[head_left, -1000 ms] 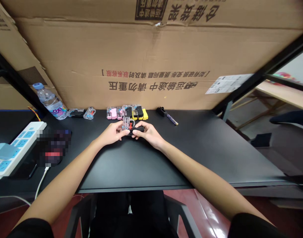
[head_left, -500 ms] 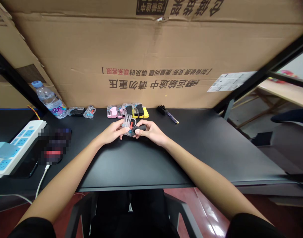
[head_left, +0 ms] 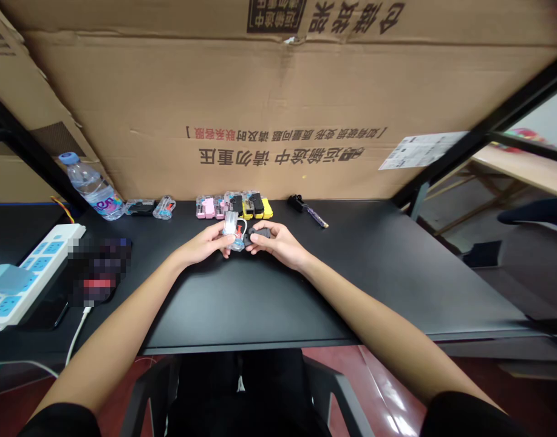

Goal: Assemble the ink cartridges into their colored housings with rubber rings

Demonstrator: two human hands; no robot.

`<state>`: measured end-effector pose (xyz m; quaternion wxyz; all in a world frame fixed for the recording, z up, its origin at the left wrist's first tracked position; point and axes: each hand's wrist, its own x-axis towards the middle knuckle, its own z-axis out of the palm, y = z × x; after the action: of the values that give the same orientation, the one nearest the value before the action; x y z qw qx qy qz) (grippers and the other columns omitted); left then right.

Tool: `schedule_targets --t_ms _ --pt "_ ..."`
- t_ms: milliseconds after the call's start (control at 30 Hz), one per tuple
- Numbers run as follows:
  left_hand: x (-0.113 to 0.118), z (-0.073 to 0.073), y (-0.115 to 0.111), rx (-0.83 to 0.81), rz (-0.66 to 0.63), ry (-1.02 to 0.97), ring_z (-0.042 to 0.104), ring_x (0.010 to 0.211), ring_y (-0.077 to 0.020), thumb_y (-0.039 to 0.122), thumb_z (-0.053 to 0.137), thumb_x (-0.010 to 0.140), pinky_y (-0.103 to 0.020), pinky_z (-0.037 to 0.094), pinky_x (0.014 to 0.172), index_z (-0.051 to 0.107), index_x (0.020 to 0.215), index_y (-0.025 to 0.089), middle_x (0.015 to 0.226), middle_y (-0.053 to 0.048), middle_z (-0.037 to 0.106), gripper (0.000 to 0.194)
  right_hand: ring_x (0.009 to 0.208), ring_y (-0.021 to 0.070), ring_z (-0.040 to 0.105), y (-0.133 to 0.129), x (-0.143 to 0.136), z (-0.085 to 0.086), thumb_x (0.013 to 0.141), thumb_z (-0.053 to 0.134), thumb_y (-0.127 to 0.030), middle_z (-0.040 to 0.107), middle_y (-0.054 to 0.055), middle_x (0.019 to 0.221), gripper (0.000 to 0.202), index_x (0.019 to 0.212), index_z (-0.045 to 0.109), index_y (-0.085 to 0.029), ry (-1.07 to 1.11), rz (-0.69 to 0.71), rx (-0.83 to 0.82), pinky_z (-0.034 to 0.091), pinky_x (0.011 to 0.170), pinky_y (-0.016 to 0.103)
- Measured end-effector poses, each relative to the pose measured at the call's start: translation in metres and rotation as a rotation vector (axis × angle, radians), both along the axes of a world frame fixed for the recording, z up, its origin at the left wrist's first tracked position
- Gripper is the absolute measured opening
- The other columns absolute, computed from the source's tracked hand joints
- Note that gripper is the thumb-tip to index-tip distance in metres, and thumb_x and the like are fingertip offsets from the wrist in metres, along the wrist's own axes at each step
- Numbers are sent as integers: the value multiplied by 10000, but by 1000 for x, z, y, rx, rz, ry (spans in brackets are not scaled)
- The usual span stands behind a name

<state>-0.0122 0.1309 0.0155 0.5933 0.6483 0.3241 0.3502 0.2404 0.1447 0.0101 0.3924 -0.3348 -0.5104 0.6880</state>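
Note:
My left hand (head_left: 206, 244) is closed on a small clear plastic case (head_left: 231, 221) with red and blue parts inside. A pale loop stands out at the case's right side. In the fingers of my right hand (head_left: 282, 244) is a small black plastic piece (head_left: 261, 233), close beside the clear case. Whether the two pieces touch cannot be made out. Both hands are above the black table (head_left: 255, 303). Just behind them lies a row of similar clear cases with pink pieces (head_left: 209, 207), black pieces (head_left: 257, 202) and yellow pieces (head_left: 268, 209).
A purple pen-like tool (head_left: 317, 216) lies by a black object (head_left: 297, 203). At left are more clear cases (head_left: 164, 207), a water bottle (head_left: 92, 187), a power strip (head_left: 40, 261) and a phone (head_left: 98, 273) on a cable. Cardboard (head_left: 278, 91) stands behind the table.
The clear case and the black piece have come slightly apart, with the case shifted a little left and turned. Both hands stay in nearly the same place.

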Motion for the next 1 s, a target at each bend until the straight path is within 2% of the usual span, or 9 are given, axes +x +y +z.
schedule_targets --t_ms 100,333,600,1000 --pt "-1 -3 3 22 77 20 659 730 -151 528 744 942 -296 605 678 627 1183 152 892 -32 665 462 728 210 818 5 3 -3 676 1013 -445 800 28 774 544 999 645 -208 -6 -70 24 683 723 308" --pt "-2 -5 4 53 158 108 642 706 -137 526 735 943 -266 572 635 657 1127 152 856 -18 653 424 774 238 832 5 3 -4 729 984 -473 805 51 775 532 1035 649 -195 -116 26 34 700 772 347" --pt "-3 -4 3 44 108 174 684 728 -152 498 776 910 -332 601 751 694 1129 145 948 -73 763 424 771 227 821 2 0 -1 755 958 -501 810 53 810 505 1031 676 -186 -136 29 98 699 788 374" --pt "1 -4 1 86 113 217 654 701 -139 513 733 928 -312 591 698 662 1091 145 938 -58 725 409 723 204 790 -1 -3 1 753 944 -538 791 40 789 509 1005 687 -178 -184 51 165 685 773 378"
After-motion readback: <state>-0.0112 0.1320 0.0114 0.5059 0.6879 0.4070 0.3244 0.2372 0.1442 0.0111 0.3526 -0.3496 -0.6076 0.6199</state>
